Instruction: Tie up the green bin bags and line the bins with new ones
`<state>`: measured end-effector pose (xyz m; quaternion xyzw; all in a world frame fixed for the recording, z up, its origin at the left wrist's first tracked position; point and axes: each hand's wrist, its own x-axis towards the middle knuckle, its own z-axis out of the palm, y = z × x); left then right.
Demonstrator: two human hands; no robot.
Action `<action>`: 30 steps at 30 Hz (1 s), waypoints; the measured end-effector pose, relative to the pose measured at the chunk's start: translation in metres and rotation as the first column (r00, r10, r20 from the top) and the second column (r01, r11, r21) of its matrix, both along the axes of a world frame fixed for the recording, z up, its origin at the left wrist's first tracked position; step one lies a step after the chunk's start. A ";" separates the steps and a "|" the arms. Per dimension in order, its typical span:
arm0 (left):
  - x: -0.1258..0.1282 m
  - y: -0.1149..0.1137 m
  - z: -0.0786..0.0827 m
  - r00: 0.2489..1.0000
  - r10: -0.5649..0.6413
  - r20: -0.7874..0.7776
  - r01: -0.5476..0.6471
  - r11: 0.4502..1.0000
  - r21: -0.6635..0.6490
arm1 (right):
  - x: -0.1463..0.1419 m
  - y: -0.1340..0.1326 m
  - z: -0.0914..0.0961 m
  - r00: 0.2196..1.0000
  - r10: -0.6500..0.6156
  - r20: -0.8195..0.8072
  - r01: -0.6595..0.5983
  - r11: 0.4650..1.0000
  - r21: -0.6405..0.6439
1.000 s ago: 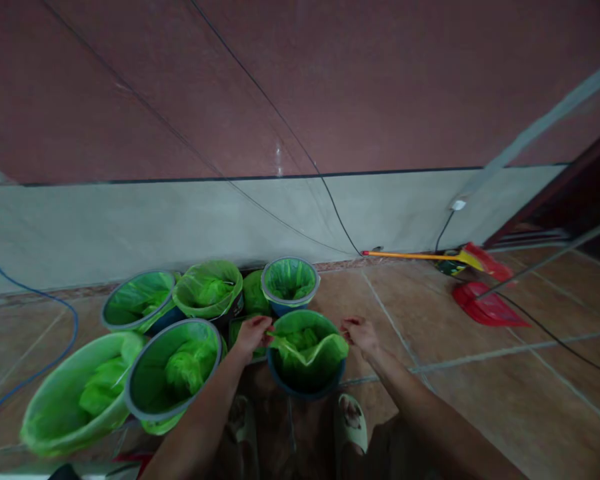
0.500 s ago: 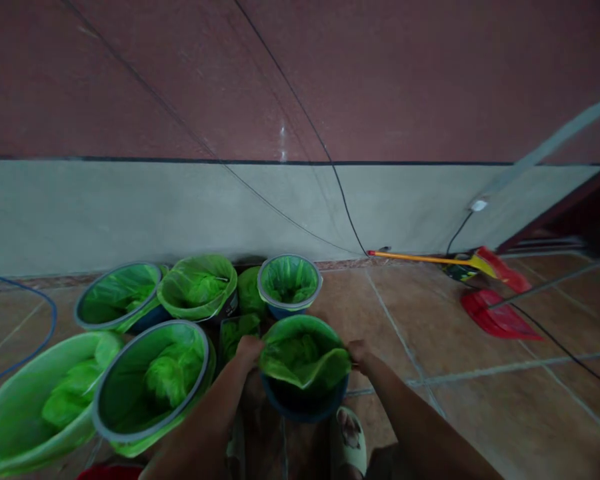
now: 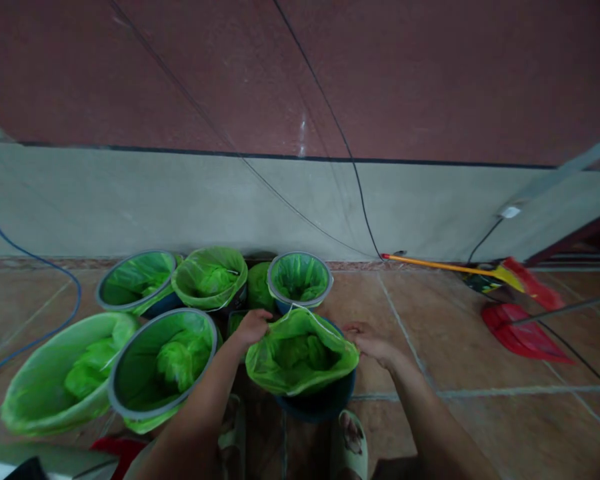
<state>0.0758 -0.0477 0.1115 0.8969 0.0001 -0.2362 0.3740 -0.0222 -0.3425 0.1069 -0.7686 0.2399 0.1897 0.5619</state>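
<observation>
Between my feet stands a dark blue bin (image 3: 325,405). A thin green plastic bag (image 3: 273,373) sits in its mouth, its upper part gathered loosely above the rim, with a white drawstring showing along the far edge. My left hand (image 3: 256,327) is closed on the left edge of the bag. At the opposite edge, my right hand (image 3: 370,342) pinches the plastic, some fingers hidden behind it. Just beyond is a small grey-rimmed bin (image 3: 330,283) lined with green plastic.
Several bins with green liners stand left, among them a grey-rimmed bin (image 3: 114,393) and a wide bin (image 3: 17,427). A blue hose (image 3: 77,293) lies far left. A yellow-handled broom (image 3: 430,265) and red dustpan (image 3: 520,340) lie right on the tiles, near a cable.
The bag's mouth has been spread wider and drawn up over the bin's rim, its near edge now hanging toward me. My view has shifted slightly left.
</observation>
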 end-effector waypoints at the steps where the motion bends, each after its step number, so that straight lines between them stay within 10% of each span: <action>1: -0.001 0.001 0.003 0.999 -0.028 -0.025 0.027 1.000 -0.014 | 0.000 -0.002 0.002 0.999 0.021 -0.032 -0.022 0.999 -0.031; 7: -0.005 -0.012 0.001 0.984 -0.176 -0.030 0.178 0.982 0.057 | 0.008 0.006 -0.003 0.975 0.211 -0.073 -0.223 0.932 -0.286; 12: -0.003 -0.016 0.001 0.952 -0.306 0.027 0.281 0.903 0.324 | 0.012 0.015 -0.005 0.894 0.398 -0.208 -0.440 0.689 -0.575; 20: 0.002 -0.005 0.016 0.960 -0.083 0.266 -0.067 0.858 0.509 | 0.012 -0.015 0.025 0.986 0.164 -0.034 -0.135 0.658 -0.740; 30: -0.004 -0.016 0.023 0.948 -0.079 0.309 -0.087 0.868 0.488 | 0.006 0.010 0.025 0.950 0.219 -0.223 -0.311 0.599 -0.737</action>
